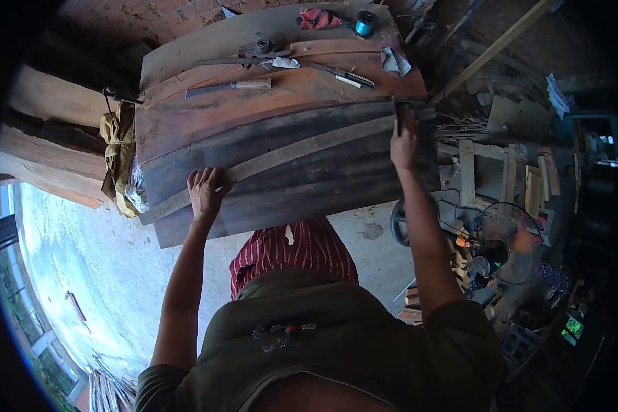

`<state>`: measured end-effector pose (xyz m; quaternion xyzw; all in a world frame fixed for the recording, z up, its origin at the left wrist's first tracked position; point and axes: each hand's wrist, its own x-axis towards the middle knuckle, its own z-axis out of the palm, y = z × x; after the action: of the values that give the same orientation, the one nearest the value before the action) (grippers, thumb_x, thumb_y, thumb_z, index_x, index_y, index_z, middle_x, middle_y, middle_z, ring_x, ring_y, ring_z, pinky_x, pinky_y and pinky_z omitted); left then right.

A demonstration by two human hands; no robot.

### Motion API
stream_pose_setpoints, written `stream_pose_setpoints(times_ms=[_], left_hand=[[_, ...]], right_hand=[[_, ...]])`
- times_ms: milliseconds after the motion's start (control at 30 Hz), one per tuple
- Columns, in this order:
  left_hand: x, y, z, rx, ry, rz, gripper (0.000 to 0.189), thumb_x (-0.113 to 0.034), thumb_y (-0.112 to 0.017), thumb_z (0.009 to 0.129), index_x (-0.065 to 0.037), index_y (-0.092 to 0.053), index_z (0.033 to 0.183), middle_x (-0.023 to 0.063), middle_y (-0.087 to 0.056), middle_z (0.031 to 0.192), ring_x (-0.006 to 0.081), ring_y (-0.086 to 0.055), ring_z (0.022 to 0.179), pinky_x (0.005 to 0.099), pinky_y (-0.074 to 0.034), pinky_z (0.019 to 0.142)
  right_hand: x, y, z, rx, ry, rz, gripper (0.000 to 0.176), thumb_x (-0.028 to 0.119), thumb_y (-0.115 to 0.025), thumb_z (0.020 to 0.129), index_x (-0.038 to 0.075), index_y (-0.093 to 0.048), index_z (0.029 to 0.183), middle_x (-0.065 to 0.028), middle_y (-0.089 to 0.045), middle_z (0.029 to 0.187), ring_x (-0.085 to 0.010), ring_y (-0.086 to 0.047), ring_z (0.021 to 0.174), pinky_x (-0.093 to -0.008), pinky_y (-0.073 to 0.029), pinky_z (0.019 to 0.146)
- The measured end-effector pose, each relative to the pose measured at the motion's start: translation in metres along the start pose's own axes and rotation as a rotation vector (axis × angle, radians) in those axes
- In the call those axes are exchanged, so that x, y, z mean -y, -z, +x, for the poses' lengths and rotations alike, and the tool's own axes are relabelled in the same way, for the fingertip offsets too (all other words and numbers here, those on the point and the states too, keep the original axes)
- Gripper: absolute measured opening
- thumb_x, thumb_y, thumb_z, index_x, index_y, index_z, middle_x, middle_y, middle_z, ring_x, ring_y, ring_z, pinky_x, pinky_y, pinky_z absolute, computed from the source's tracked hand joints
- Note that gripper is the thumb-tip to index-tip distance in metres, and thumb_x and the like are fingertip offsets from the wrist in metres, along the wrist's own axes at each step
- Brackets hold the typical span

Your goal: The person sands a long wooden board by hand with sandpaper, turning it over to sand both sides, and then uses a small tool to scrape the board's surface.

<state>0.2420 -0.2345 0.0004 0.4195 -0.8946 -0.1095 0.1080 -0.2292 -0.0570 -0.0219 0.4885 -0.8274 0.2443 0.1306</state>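
Observation:
A long, narrow wooden strip (302,145) lies slantwise across the dark boards of the workbench (288,185). Near the strip's left part, my left hand (207,192) rests with its fingers bent over the edge and pressed on the wood. My right hand (404,144) is closed around a dark, flat tool (399,117) at the strip's right part; what kind of tool it is cannot be made out. Beyond the strip lie a chisel (250,85) with a wooden handle and a cutter knife (350,77).
At the bench's far edge are a spool of blue line (365,24), a red cloth (319,18) and a metal tool (263,48). Crumpled paper (395,62) lies at the far right. A fan (504,244) and wood pieces (534,192) stand right; a yellow cloth (120,158) hangs left.

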Motion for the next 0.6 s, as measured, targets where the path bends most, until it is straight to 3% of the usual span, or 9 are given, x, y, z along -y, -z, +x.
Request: stream_pose_setpoints(times_ms=[67,167,200,267,367,400,500,533,600], left_hand=[[-0.003,0.005,0.001,-0.001,-0.003,0.022,0.039,-0.037,-0.076,0.078,-0.011,-0.060,0.102,0.0063,-0.059,0.095,0.0283,-0.058,0.096,0.0472,-0.033,0.103],[-0.005,0.007,0.003,0.006,0.001,0.059,0.039,-0.038,-0.076,0.078,-0.012,-0.061,0.102,0.0056,-0.059,0.095,0.0281,-0.058,0.096,0.0470,-0.033,0.103],[-0.005,0.007,0.003,0.001,0.012,0.059,0.039,-0.038,-0.076,0.078,-0.012,-0.061,0.102,0.0056,-0.059,0.095,0.0281,-0.058,0.096,0.0470,-0.033,0.103],[-0.007,0.008,0.003,0.025,0.015,0.071,0.040,-0.039,-0.076,0.078,-0.012,-0.060,0.102,0.0052,-0.059,0.094,0.0279,-0.058,0.096,0.0467,-0.034,0.103],[-0.007,0.009,0.003,0.027,0.006,0.081,0.039,-0.040,-0.075,0.078,-0.013,-0.060,0.102,0.0047,-0.059,0.094,0.0276,-0.058,0.096,0.0464,-0.034,0.103],[-0.006,0.007,0.003,0.015,-0.008,0.085,0.039,-0.039,-0.075,0.078,-0.013,-0.060,0.102,0.0046,-0.059,0.094,0.0275,-0.058,0.096,0.0464,-0.034,0.103],[-0.008,0.006,0.003,0.032,0.012,0.096,0.038,-0.039,-0.074,0.079,-0.014,-0.060,0.103,0.0043,-0.059,0.094,0.0276,-0.057,0.097,0.0466,-0.034,0.102],[-0.008,0.007,0.003,0.030,0.015,0.099,0.038,-0.039,-0.074,0.079,-0.014,-0.060,0.103,0.0041,-0.059,0.095,0.0276,-0.057,0.098,0.0467,-0.034,0.102],[-0.008,0.006,0.003,0.028,0.045,0.100,0.038,-0.040,-0.074,0.079,-0.014,-0.060,0.103,0.0039,-0.059,0.095,0.0275,-0.056,0.099,0.0465,-0.034,0.103]], right_hand=[[-0.050,0.010,0.026,0.002,-0.249,-0.075,0.048,0.011,-0.051,0.095,0.000,-0.044,0.141,-0.0189,-0.046,0.145,-0.0360,-0.042,0.136,-0.0452,-0.034,0.113],[-0.047,0.007,0.034,-0.015,-0.368,-0.112,0.045,0.015,-0.046,0.098,-0.002,-0.045,0.140,-0.0201,-0.047,0.144,-0.0370,-0.042,0.135,-0.0457,-0.034,0.112],[-0.025,0.003,0.025,-0.076,-0.370,-0.081,0.047,0.010,-0.049,0.095,-0.002,-0.044,0.140,-0.0193,-0.046,0.145,-0.0359,-0.042,0.136,-0.0454,-0.033,0.114],[0.013,-0.002,-0.004,-0.042,-0.147,-0.058,0.050,0.005,-0.052,0.092,-0.001,-0.044,0.141,-0.0183,-0.045,0.146,-0.0347,-0.041,0.137,-0.0449,-0.032,0.115],[0.005,0.016,-0.011,0.097,0.028,0.103,0.054,0.002,-0.053,0.089,0.000,-0.043,0.142,-0.0175,-0.044,0.148,-0.0339,-0.040,0.138,-0.0445,-0.031,0.116],[-0.014,0.019,-0.005,0.059,0.003,0.030,0.053,0.002,-0.052,0.091,0.001,-0.043,0.143,-0.0187,-0.045,0.147,-0.0340,-0.040,0.138,-0.0438,-0.032,0.115],[-0.066,0.026,0.036,-0.005,-0.316,0.016,0.041,0.015,-0.046,0.099,0.004,-0.046,0.138,-0.0261,-0.052,0.135,-0.0449,-0.050,0.123,-0.0504,-0.044,0.100],[-0.071,0.032,0.049,0.180,-0.493,0.003,0.038,0.015,-0.045,0.100,0.007,-0.047,0.137,-0.0270,-0.052,0.133,-0.0468,-0.051,0.119,-0.0524,-0.046,0.096],[-0.062,0.042,0.053,0.303,-0.589,-0.035,0.039,0.015,-0.046,0.100,0.004,-0.047,0.137,-0.0245,-0.051,0.137,-0.0436,-0.050,0.124,-0.0492,-0.044,0.100]])
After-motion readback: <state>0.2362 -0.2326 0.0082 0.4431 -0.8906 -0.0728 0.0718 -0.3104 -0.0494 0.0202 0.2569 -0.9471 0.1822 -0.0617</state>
